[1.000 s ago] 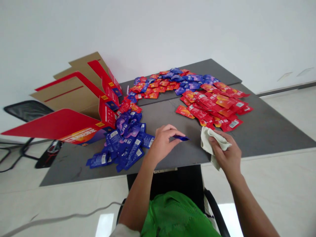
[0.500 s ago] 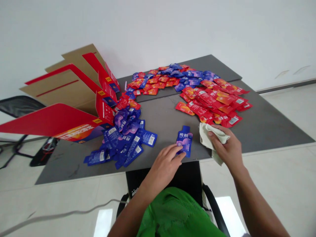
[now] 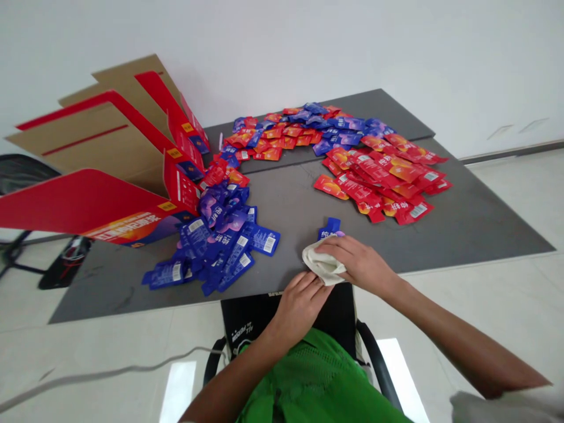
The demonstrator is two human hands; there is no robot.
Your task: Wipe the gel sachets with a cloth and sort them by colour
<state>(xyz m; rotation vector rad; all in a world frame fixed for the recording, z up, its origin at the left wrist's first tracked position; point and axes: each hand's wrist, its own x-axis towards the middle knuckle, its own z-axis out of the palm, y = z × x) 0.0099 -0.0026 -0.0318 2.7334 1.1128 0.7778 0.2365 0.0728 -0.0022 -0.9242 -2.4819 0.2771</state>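
Observation:
A blue pouch (image 3: 328,228) lies on the table near its front edge, its spout end pointing away from me. My right hand (image 3: 359,263) is closed on a folded off-white cloth (image 3: 325,264), which it presses onto the pouch and which covers most of it. Close against the cloth, my left hand (image 3: 304,302) has its fingers together at the pouch's lower end, holding it down. The left fingertips are partly hidden. Left of my hands is a heap of blue pouches (image 3: 227,241); beyond them to the right is a pile of red pouches (image 3: 388,179).
Open red cardboard boxes (image 3: 127,214) stand at the table's left side. Mixed red and blue pouches (image 3: 291,132) spread along the back of the grey table (image 3: 282,205). A black chair (image 3: 370,352) sits at the front edge, and a cable (image 3: 110,371) crosses on the left.
My right hand has carried the cloth left from beside the blue pouch onto it. My left hand has shifted slightly down, staying at the pouch's lower end.

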